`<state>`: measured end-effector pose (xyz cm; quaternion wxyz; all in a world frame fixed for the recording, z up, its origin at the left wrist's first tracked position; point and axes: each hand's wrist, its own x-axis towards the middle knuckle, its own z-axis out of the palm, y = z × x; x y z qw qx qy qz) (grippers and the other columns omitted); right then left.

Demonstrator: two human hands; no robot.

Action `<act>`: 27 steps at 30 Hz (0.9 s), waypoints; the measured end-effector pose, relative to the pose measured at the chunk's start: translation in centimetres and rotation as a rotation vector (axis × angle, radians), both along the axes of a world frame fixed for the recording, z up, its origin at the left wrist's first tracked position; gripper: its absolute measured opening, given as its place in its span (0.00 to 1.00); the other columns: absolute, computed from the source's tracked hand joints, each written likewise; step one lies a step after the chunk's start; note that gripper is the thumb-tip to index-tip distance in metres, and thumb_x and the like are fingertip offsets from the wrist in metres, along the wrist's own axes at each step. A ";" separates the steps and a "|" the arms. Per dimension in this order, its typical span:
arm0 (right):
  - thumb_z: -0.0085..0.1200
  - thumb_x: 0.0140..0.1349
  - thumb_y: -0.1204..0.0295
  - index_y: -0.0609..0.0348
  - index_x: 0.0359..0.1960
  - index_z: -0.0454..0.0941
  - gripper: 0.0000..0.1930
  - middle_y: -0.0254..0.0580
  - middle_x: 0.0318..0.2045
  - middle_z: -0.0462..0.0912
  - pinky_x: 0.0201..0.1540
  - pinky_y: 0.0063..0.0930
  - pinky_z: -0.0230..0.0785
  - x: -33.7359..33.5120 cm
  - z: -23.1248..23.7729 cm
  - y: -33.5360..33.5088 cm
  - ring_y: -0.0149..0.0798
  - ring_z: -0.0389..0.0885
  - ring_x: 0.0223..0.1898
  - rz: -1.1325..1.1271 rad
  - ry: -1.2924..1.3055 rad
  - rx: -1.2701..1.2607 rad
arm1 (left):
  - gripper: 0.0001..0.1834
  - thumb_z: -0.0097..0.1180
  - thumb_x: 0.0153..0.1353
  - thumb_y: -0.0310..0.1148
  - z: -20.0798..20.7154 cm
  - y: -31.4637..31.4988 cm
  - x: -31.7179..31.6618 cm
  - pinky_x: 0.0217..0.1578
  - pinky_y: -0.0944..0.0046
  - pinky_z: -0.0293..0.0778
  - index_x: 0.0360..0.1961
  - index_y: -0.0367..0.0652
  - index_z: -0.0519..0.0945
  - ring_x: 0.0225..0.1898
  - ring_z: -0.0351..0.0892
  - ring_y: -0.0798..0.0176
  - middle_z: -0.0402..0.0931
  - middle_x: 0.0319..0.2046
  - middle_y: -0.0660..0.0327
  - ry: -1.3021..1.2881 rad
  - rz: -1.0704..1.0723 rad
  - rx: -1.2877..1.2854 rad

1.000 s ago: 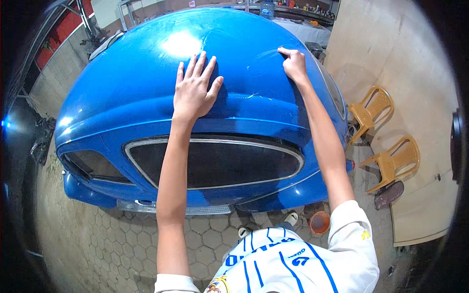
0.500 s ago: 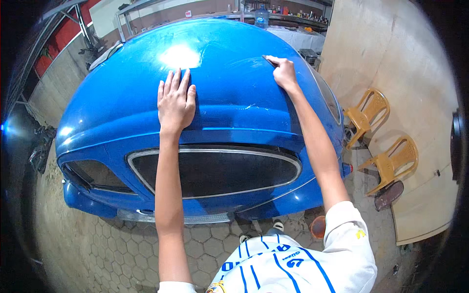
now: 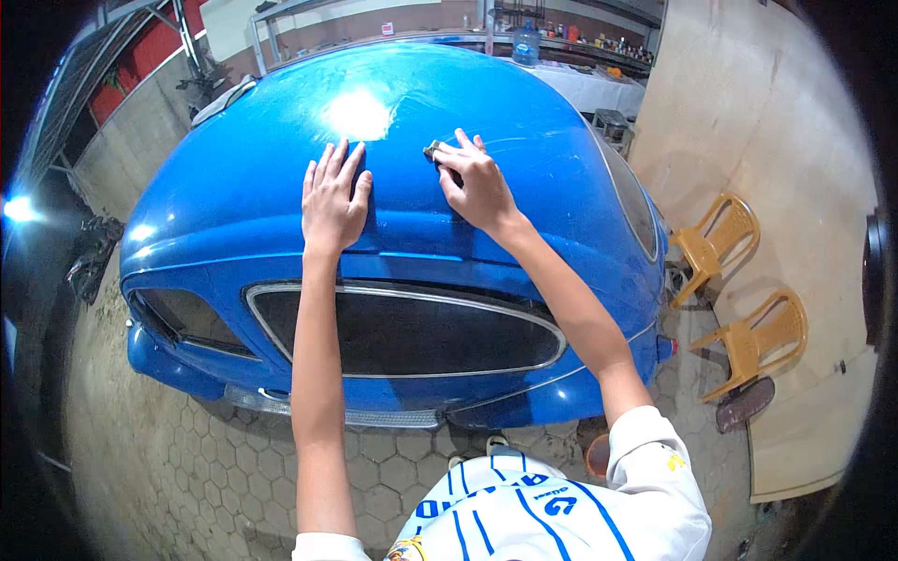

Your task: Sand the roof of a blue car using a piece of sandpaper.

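A rounded blue car fills the middle of the view, its side windows facing me. My left hand lies flat on the roof with fingers stretched out, just below a bright light reflection. To its right, my right hand bends over the roof, fingers closed on a small dark pad pressed to the paint. Whether the pad is cloth, sponge or abrasive, I cannot make out. Pale streaks show on the paint around and to the right of that hand.
Two yellow-brown plastic chairs stand on the right beside a leaning tan panel. Behind the car are a blue water jug and shelves with several bottles. Hexagonal paving lies underfoot; a reddish-brown pot sits near my right side.
My right hand has swept left and toward me across the roof with the dark pad, closer to my left hand. The left hand stays flat on the roof. The view has shifted slightly.
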<state>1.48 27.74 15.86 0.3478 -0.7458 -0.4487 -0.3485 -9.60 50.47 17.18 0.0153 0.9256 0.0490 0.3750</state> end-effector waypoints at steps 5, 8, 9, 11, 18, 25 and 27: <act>0.61 0.61 0.82 0.59 0.47 0.89 0.14 0.51 0.42 0.90 0.57 0.44 0.74 0.2 0.5 -0.3 0.54 0.85 0.46 0.147 0.001 0.193 | 0.28 0.47 0.76 0.49 0.0 0.2 -0.5 0.79 0.48 0.45 0.74 0.55 0.71 0.80 0.55 0.51 0.61 0.78 0.57 -0.013 -0.017 0.003; 0.61 0.60 0.81 0.59 0.48 0.89 0.14 0.52 0.43 0.90 0.54 0.44 0.74 -0.9 0.4 0.0 0.54 0.85 0.45 0.152 0.084 0.226 | 0.29 0.49 0.76 0.49 0.0 1.0 -1.1 0.79 0.46 0.47 0.74 0.54 0.71 0.79 0.55 0.49 0.62 0.77 0.55 -0.017 -0.045 0.009; 0.60 0.61 0.81 0.60 0.50 0.88 0.16 0.55 0.46 0.89 0.57 0.42 0.75 -1.2 0.4 0.1 0.56 0.85 0.49 0.130 0.131 0.213 | 0.29 0.49 0.76 0.49 0.1 1.4 -1.3 0.78 0.46 0.47 0.74 0.54 0.71 0.79 0.55 0.48 0.62 0.77 0.54 -0.025 -0.053 0.015; 0.59 0.62 0.81 0.60 0.51 0.88 0.16 0.57 0.49 0.88 0.60 0.42 0.75 -0.7 -0.8 0.8 0.57 0.84 0.53 0.086 0.095 0.211 | 0.30 0.49 0.76 0.50 0.1 2.3 -2.0 0.78 0.47 0.49 0.74 0.53 0.71 0.79 0.56 0.47 0.61 0.77 0.52 -0.035 -0.075 0.031; 0.55 0.69 0.78 0.59 0.56 0.84 0.16 0.56 0.59 0.83 0.67 0.47 0.72 -3.2 -1.6 3.4 0.62 0.78 0.64 -0.126 0.076 0.134 | 0.33 0.48 0.76 0.53 0.1 7.2 -5.0 0.78 0.49 0.49 0.76 0.50 0.68 0.80 0.52 0.46 0.58 0.78 0.50 0.023 -0.180 0.036; 0.52 0.65 0.80 0.59 0.52 0.85 0.16 0.58 0.57 0.84 0.66 0.46 0.73 -10.5 -1.0 13.1 0.57 0.79 0.64 -0.297 0.068 0.194 | 0.32 0.43 0.77 0.58 0.3 14.6 -8.4 0.78 0.33 0.35 0.79 0.65 0.64 0.82 0.46 0.49 0.52 0.81 0.60 0.086 -0.122 0.097; 0.51 0.60 0.85 0.60 0.51 0.84 0.18 0.56 0.59 0.83 0.68 0.45 0.73 -14.1 -0.3 17.9 0.55 0.79 0.64 -0.130 0.012 0.078 | 0.31 0.43 0.77 0.54 -0.2 17.6 -9.3 0.78 0.34 0.36 0.79 0.66 0.64 0.82 0.47 0.49 0.51 0.82 0.60 0.050 -0.177 0.077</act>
